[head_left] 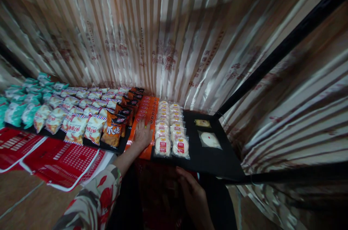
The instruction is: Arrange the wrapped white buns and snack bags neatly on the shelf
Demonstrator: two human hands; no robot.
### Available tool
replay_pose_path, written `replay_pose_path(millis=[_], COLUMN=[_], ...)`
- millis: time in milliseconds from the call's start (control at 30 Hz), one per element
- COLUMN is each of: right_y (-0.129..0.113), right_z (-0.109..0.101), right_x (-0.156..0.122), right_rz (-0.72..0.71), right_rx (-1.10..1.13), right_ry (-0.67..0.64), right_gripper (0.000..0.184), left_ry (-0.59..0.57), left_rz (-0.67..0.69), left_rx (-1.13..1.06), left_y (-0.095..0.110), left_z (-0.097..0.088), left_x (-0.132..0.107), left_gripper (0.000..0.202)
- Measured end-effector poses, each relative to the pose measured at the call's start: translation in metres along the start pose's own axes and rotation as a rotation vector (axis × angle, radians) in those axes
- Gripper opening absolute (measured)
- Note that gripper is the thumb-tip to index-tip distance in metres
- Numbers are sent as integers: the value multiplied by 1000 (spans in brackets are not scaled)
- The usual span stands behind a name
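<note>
My left hand (143, 134) lies flat with its fingers stretched out on a row of orange packets (145, 115) on a black shelf (217, 157). To the right of that hand stand two rows of round white cakes in clear wrappers with red labels (171, 130). My right hand (191, 190) hangs below the shelf's front edge in shadow, fingers curled toward a dark red bag (160, 193); whether it grips anything is unclear. A floral sleeve (94, 201) covers my left arm.
Rows of white-and-red snack bags (81, 121), dark orange bags (119, 121) and teal bags (24, 103) fill the shelf's left. Two single wrapped pastries (208, 139) lie at the right. Red bags (62, 163) lie lower left. Striped curtains hang behind, with a black frame bar (285, 46).
</note>
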State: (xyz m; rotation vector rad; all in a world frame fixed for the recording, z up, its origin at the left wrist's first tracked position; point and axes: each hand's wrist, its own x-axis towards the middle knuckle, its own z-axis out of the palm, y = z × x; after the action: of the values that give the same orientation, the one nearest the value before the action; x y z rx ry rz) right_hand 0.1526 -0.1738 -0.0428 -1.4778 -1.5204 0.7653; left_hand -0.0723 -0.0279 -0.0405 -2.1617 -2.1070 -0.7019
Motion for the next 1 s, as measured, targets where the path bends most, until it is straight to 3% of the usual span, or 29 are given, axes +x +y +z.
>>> replay_pose_path(millis=[233, 367, 533, 633, 733, 1000], right_y=[3, 7, 26, 39, 46, 37], right_z=[-2, -6, -12, -14, -15, -6], right_x=[-1, 0, 1, 4, 13, 49], right_rz=[136, 156, 140, 143, 179, 157], right_rx=[138, 222, 217, 217, 234, 60], right_ry=[60, 85, 100, 115, 121, 132], right_gripper=[38, 48, 49, 48, 50, 51], left_ry=[77, 34, -53, -83, -91, -102], left_rz=[97, 238, 463, 535, 518, 490], left_rx=[-97, -164, -171, -122, -80, -50], left_y=[41, 77, 109, 117, 120, 115], left_z=[-12, -11, 5, 19, 29, 44], left_x=[-26, -57, -91, -99, -101, -108], left_gripper=[34, 35, 39, 40, 42, 42])
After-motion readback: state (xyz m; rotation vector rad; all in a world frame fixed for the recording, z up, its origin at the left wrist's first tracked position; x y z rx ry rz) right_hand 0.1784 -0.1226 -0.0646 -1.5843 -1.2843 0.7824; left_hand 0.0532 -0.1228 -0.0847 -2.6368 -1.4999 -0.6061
